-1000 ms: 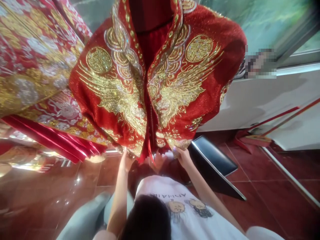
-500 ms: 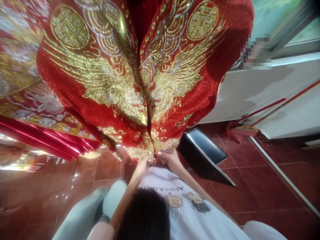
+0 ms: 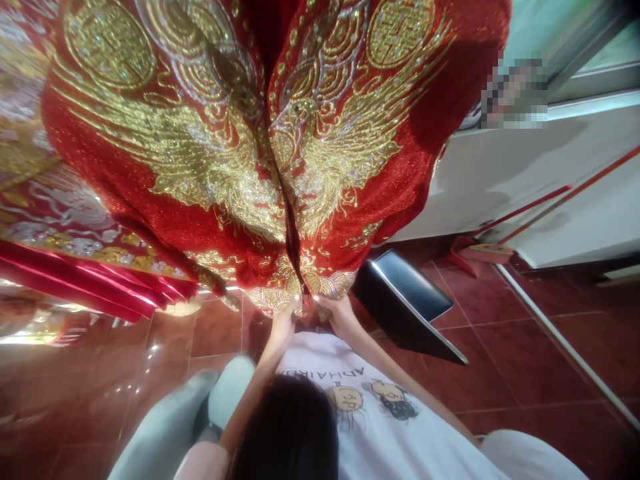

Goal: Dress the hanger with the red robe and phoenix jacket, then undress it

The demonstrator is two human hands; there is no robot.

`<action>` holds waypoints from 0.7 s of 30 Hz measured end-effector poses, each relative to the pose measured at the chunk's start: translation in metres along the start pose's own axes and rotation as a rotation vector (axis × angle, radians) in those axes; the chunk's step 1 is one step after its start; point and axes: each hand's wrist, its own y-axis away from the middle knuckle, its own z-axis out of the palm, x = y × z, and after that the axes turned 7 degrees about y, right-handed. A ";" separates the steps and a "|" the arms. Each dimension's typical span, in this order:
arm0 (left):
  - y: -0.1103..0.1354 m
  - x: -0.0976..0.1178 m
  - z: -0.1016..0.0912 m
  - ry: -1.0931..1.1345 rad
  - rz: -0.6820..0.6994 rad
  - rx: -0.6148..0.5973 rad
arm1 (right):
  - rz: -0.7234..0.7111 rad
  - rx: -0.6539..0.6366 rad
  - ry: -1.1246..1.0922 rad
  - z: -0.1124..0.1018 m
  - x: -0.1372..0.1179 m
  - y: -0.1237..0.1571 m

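A red jacket (image 3: 210,167) with heavy gold and silver embroidery hangs in front of me, its two front panels meeting at a centre seam. My left hand (image 3: 283,325) pinches the bottom hem of the left panel just beside the seam. My right hand (image 3: 343,313) grips the hem of the right panel, close against the left hand. Both hands are closed on the cloth at the lower edge. My white printed shirt (image 3: 380,427) and dark hair fill the bottom of the view.
More red and gold embroidered garments (image 3: 55,220) with red pleated satin hang at the left. A dark flat panel (image 3: 410,300) lies on the red tiled floor (image 3: 525,360) to the right. A white ledge (image 3: 525,173) and red sticks (image 3: 540,207) stand at the right.
My hands have come together from apart, drawing the two front panels shut at the hem. The jacket now looms larger and shifted left in the view.
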 end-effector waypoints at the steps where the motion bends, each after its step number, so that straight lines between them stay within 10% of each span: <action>1: 0.000 0.001 0.000 0.019 -0.018 -0.015 | -0.001 -0.001 -0.003 0.001 0.000 0.000; 21: 0.004 -0.007 0.004 0.108 -0.078 0.020 | 0.083 0.026 -0.026 0.018 0.000 0.002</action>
